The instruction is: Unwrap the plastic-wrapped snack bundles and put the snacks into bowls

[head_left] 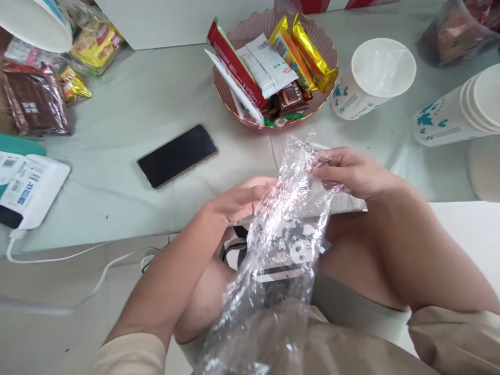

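Note:
A long, clear, crinkled plastic bag stretches from the table's front edge down over my lap. My right hand pinches its upper right edge between thumb and fingers. On the other side, my left hand is closed on the bag's left edge, its fingertips partly hidden behind the shiny plastic. Through the film a dark surface with a panda print shows below. Under my right hand lies a flat whitish sheet or packet, mostly covered.
A black phone lies left of my hands. Behind them stands a pink bowl of wrapped snacks. Paper cups are at right. A white power bank with a cable sits at the left edge, near packaged snacks.

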`<control>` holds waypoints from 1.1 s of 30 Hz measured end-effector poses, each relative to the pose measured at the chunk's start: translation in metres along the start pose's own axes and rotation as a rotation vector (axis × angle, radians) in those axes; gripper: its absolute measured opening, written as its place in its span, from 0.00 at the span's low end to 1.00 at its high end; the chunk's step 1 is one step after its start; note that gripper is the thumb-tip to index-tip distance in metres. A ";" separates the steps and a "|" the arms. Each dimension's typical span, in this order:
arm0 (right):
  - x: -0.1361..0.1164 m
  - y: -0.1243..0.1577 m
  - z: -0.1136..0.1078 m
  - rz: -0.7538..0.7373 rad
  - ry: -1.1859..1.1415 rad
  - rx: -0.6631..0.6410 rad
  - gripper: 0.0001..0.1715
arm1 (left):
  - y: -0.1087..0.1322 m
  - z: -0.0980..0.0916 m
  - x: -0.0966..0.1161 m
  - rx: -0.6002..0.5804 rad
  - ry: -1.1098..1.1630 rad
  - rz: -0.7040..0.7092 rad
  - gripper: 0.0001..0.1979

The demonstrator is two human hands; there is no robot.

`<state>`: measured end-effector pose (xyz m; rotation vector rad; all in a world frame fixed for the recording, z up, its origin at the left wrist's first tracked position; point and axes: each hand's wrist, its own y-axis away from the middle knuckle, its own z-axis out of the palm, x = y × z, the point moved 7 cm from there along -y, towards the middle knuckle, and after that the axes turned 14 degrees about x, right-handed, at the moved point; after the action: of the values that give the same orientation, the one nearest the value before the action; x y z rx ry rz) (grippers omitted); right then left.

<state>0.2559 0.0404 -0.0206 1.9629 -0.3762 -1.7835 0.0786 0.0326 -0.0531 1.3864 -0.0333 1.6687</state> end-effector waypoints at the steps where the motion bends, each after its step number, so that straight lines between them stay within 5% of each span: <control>1: 0.001 -0.002 -0.004 -0.017 0.043 0.012 0.16 | -0.001 -0.003 0.000 0.000 0.042 -0.047 0.38; 4: 0.003 -0.004 -0.009 -0.073 0.135 -0.018 0.10 | -0.003 -0.010 0.001 -0.013 0.147 -0.179 0.40; 8: 0.003 -0.004 -0.016 -0.149 0.180 0.056 0.09 | -0.004 -0.010 0.001 0.008 -0.001 -0.203 0.33; 15: -0.007 -0.004 -0.035 -0.252 0.078 0.462 0.18 | -0.005 -0.009 0.007 0.189 -0.061 -0.093 0.12; 19: -0.008 0.001 -0.042 -0.380 -0.109 0.656 0.19 | -0.006 -0.021 0.020 0.282 0.042 0.040 0.11; 25: 0.007 -0.008 0.009 -0.214 -0.311 0.291 0.37 | -0.004 -0.031 0.029 0.346 0.135 0.128 0.12; 28: 0.009 -0.007 0.033 -0.120 -0.152 0.108 0.27 | -0.002 -0.037 0.033 0.377 0.097 0.178 0.12; 33: 0.003 -0.008 0.024 -0.221 -0.011 0.224 0.13 | 0.002 -0.041 0.030 0.367 -0.164 0.166 0.29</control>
<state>0.2320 0.0422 -0.0282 2.2241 -0.3895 -1.9626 0.0491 0.0722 -0.0436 1.8379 0.0690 1.7530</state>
